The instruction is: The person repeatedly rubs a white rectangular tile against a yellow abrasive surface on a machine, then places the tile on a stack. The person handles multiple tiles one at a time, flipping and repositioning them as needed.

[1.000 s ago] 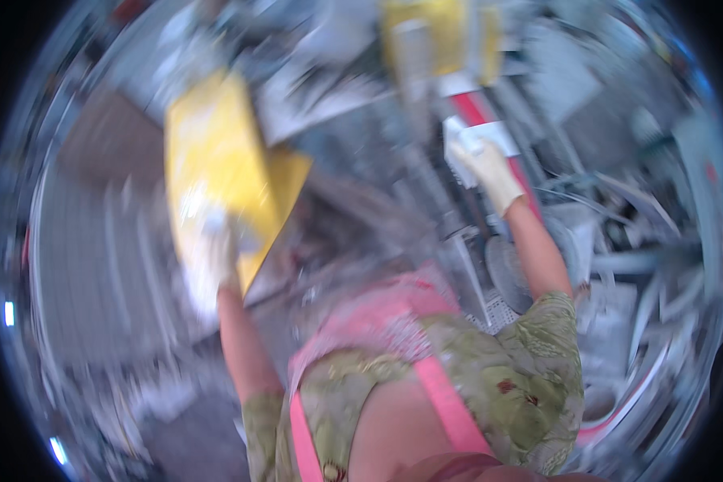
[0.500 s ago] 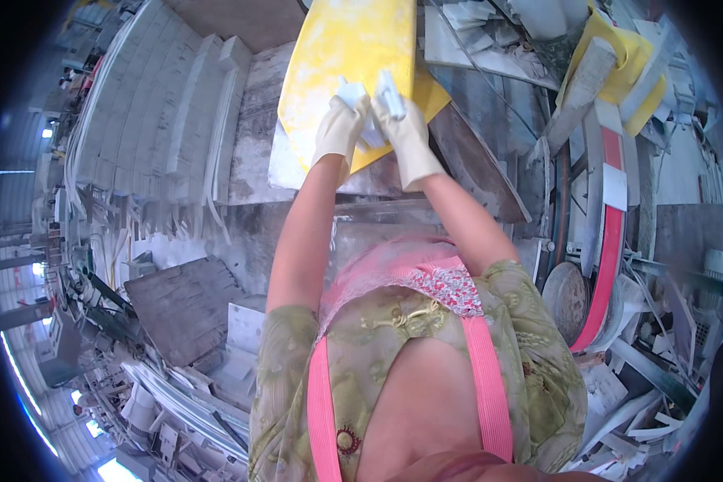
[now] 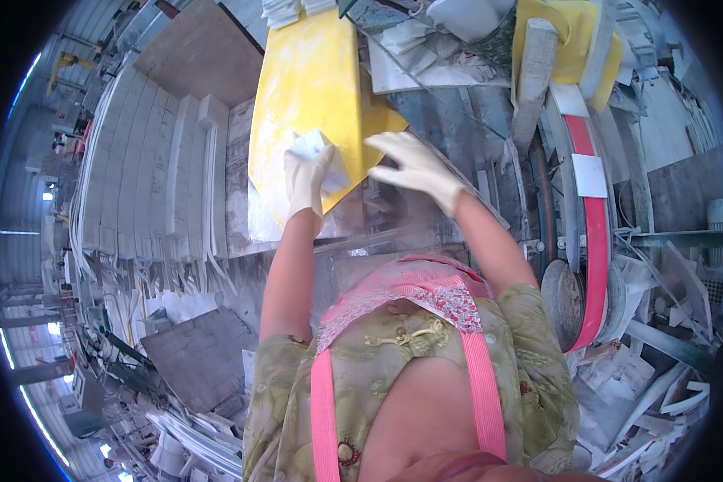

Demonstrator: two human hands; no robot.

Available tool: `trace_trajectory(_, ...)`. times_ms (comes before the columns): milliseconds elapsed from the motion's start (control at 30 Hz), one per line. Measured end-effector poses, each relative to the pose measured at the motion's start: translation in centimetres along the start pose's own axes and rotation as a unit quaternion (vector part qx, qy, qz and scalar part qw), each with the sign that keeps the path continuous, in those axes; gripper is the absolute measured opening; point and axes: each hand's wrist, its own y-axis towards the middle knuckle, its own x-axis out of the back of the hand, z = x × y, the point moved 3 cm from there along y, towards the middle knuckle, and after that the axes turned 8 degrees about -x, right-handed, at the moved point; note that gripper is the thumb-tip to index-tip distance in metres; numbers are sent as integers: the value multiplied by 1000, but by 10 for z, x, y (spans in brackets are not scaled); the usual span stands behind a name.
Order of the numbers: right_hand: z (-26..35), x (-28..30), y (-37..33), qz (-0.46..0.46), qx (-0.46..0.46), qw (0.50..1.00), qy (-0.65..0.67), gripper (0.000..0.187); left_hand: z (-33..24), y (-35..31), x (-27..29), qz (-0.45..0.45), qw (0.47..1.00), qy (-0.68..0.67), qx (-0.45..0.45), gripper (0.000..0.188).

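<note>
Both my hands wear cream rubber gloves. With my left hand (image 3: 307,173) I grip a white stone piece (image 3: 329,161), thumb across its near face, over the near end of a dusty yellow sheet (image 3: 305,88). The piece looks like a small block or a few tiles together; I cannot tell which. To the right of it, my right hand (image 3: 414,165) hangs past the sheet's edge with fingers spread and nothing in them. A stack of white pieces (image 3: 285,11) lies at the far end of the yellow sheet.
Long pale slabs (image 3: 128,161) stand packed at the left. On the right is a belt machine with a red belt (image 3: 594,249) and round wheel (image 3: 562,293). Broken white offcuts (image 3: 410,44) lie at the back, near an upright post (image 3: 534,68).
Earlier both hands held white pieces together on the yellow sheet. My right hand has let go and moved off to the right, opening. The left keeps its hold; the view has shifted.
</note>
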Motion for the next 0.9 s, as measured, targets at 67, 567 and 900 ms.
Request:
trace_trajectory(67,-59,51,-43,-77,-56,995,38,51,-5,-9,2,1,999,-28,-21,70)
trace_trajectory(567,-186,254,-287,8,-363,828,-428,85,-24,-31,-7,22,996,-89,12,89)
trace_trajectory(900,-185,257,-240,-148,-507,798,-291,45,15,6,1,4,993,23,-115,73)
